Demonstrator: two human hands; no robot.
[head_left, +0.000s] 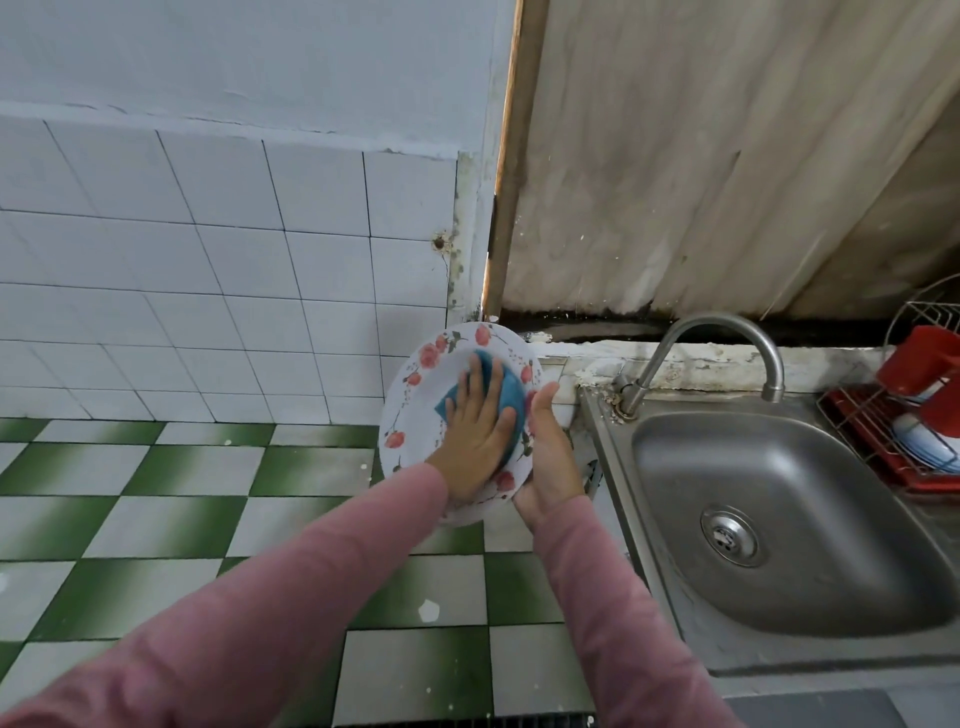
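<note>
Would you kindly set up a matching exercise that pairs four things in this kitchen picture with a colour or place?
Things:
1 plate
2 sponge
3 sink
4 dish rack

Descriptions:
A red, at the far right
B blue, under the left hand
C bare steel, below the tap
D white with red flowers, held by the right hand

Pairs: 1-D; 2-B; 3-C; 4-A

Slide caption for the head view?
Left hand presses a blue sponge flat on a floral plate; right hand grips its rim, beside a steel sink.
</note>
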